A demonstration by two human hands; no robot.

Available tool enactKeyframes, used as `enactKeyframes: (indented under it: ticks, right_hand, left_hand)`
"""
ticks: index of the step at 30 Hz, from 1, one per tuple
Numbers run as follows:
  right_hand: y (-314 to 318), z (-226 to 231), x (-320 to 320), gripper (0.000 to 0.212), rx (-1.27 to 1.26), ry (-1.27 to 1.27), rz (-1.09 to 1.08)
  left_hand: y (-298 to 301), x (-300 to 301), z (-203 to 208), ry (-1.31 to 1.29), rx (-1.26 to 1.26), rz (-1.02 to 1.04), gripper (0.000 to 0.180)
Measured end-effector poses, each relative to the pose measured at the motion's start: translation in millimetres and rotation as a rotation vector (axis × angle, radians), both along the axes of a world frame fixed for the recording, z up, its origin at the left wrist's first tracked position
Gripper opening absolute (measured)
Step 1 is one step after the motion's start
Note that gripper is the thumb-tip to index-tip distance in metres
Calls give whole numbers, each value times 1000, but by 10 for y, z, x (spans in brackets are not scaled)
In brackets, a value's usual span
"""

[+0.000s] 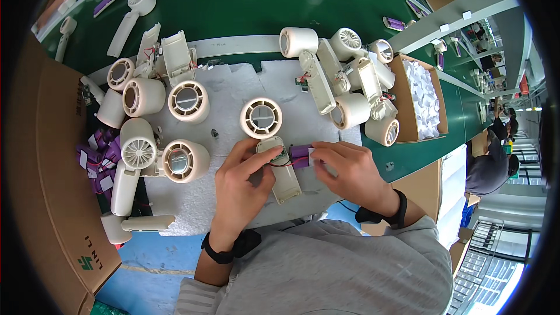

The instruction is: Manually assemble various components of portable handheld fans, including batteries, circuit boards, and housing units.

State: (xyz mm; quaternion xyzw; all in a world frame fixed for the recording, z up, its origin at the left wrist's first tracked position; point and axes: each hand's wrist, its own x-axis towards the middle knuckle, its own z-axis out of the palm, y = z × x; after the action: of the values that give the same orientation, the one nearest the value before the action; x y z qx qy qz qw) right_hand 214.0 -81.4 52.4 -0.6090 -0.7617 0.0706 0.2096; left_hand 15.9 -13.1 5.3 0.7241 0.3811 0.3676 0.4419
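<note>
In front of me lies a cream handheld fan with a round head (pixel 245 118) and an opened handle shell (pixel 287 189) pointing toward me. My left hand (pixel 242 178) grips the upper part of that handle, thumb and forefinger at a small green circuit board (pixel 280 154). Just right of the handle, my right hand (pixel 350 169) pinches a purple battery (pixel 299 155) with a white patch on its end. Red and black wires run between battery and board. The right fingertips partly hide the battery's end.
White foam sheet (pixel 227 90) covers the green bench (pixel 204 0). Several fan bodies (pixel 189 101) crowd the left, beside purple batteries (pixel 99 160) and a tall cardboard wall (pixel 55 157). More opened fans (pixel 350 111) stand right, near a carton of white pieces (pixel 421 102).
</note>
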Motion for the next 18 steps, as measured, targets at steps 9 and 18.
enactKeyframes:
  ticks: [9,18]
  right_hand:
    - [-30,-71,18,16,25,10,15]
    - [-27,-102,-67,14,-102,-49,-27]
  left_hand:
    - [-14,-12,45,12,-89,-15,44]
    - [-10,-15,29,18,-73,-11,44]
